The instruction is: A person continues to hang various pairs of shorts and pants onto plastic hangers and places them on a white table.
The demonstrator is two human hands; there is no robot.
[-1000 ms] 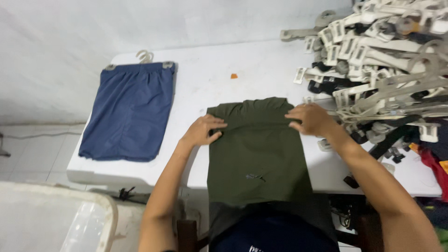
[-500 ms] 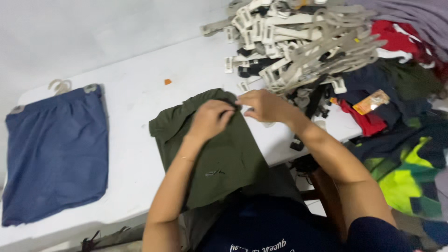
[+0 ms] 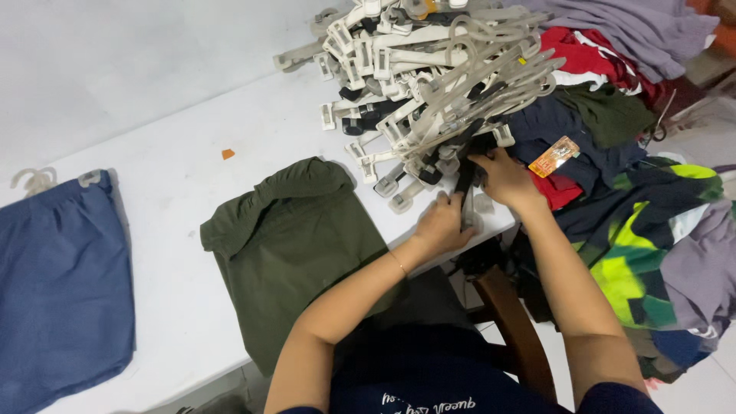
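Observation:
Olive green shorts (image 3: 295, 245) lie flat on the white table (image 3: 176, 176), with no hand on them. Both of my hands have reached right to the heap of white and black clip hangers (image 3: 429, 77). My left hand (image 3: 443, 224) rests at the near edge of the heap, its fingers closed around a black hanger (image 3: 465, 180). Just beyond it, my right hand (image 3: 504, 178) grips the same black hanger at the table's right end.
Blue shorts (image 3: 57, 284) on a white hanger lie at the table's left. A small orange scrap (image 3: 228, 154) sits on the tabletop. A mound of mixed clothes (image 3: 652, 184) fills the right side. A wooden chair edge (image 3: 510, 322) shows below my arms.
Both hands left the olive shorts and moved right to the hanger heap. The view swung right, bringing the clothes mound into sight.

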